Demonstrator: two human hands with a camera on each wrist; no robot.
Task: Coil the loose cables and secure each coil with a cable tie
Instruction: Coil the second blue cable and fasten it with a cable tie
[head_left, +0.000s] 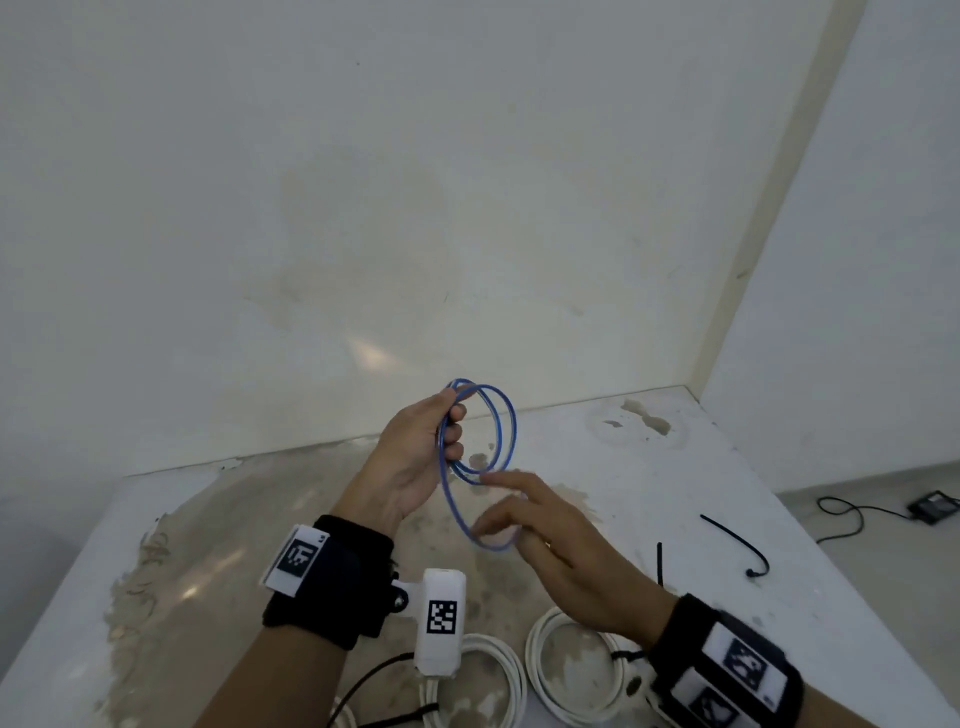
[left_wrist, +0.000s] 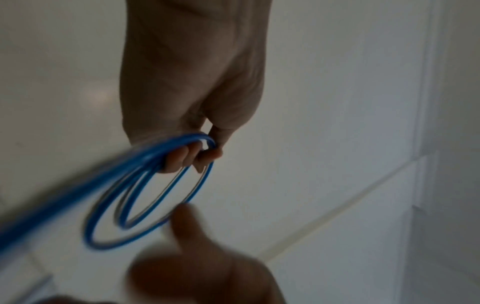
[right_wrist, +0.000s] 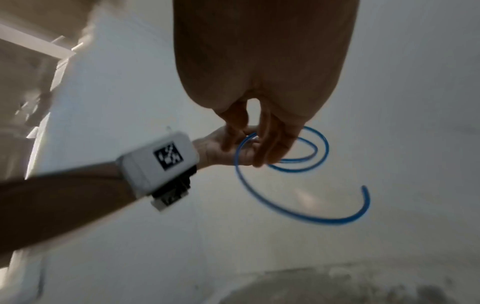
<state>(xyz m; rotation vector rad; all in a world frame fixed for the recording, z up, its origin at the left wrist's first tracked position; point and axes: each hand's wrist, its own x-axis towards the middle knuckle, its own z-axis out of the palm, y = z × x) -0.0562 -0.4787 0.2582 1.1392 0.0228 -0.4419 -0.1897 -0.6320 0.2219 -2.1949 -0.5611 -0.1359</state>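
Left hand: the left hand (head_left: 415, 457) was raised above the desk (head_left: 649, 467), fingers curled round one side of the blue cable (head_left: 480, 462), gripping its loops together
Blue cable: it hung in a few upright loops from that hand, its loose end (right_wrist: 365, 188) curving free below the right hand
Right hand: the right hand (head_left: 550, 540) was just beside the left one, fingers loosely spread, fingertips at the lowest loop; whether they pinched it could not be told
White coils: two white cable coils (head_left: 566, 670) lay on the desk under the wrists
Cable ties: two black cable ties (head_left: 737, 545) lay to the right of the right hand, towards the desk's right edge
Open room: bare desk stretched beyond the hands to the wall (head_left: 363, 208)
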